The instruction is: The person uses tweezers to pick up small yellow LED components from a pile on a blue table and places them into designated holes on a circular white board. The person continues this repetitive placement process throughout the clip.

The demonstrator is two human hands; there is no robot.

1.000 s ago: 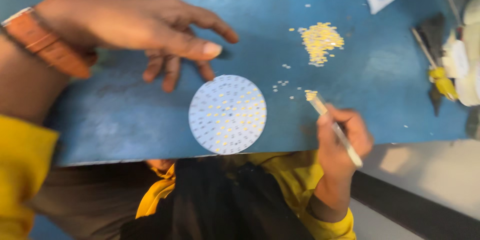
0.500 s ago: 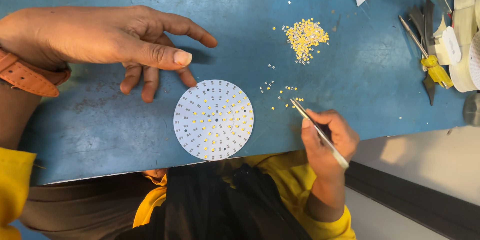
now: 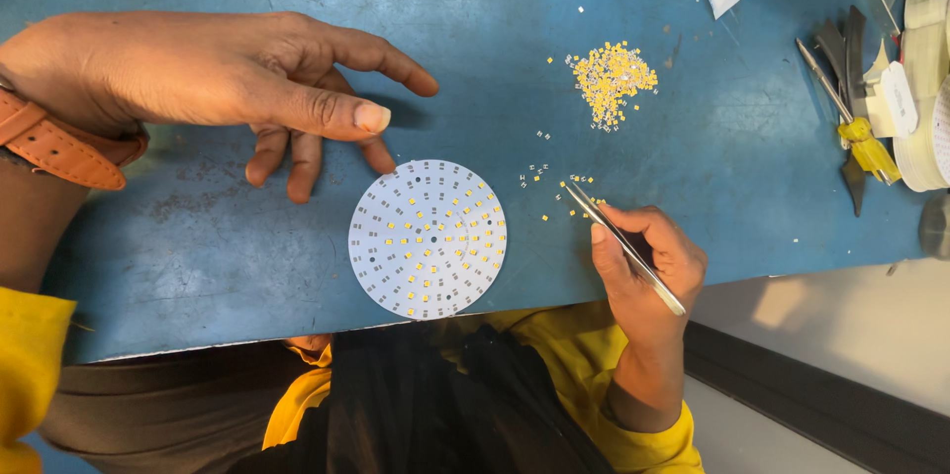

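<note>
Tweezers picking tiny yellow chips beside a round white board

The right hand [image 3: 648, 261] is gripping slim tweezers [image 3: 623, 246], tips dipping toward loose yellow chips [image 3: 577, 180] just right of the round board [image 3: 427, 238] lying at the blue table [image 3: 198, 266] edge. The left hand [image 3: 228, 78] is hovering open, fingertips steadying just beside the board's upper left; farther off, the chip pile [image 3: 611, 80] is waiting.

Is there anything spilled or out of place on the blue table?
Yes: a few small yellow chips lie scattered loose between the main pile and the round white board, near the tweezers.
</note>
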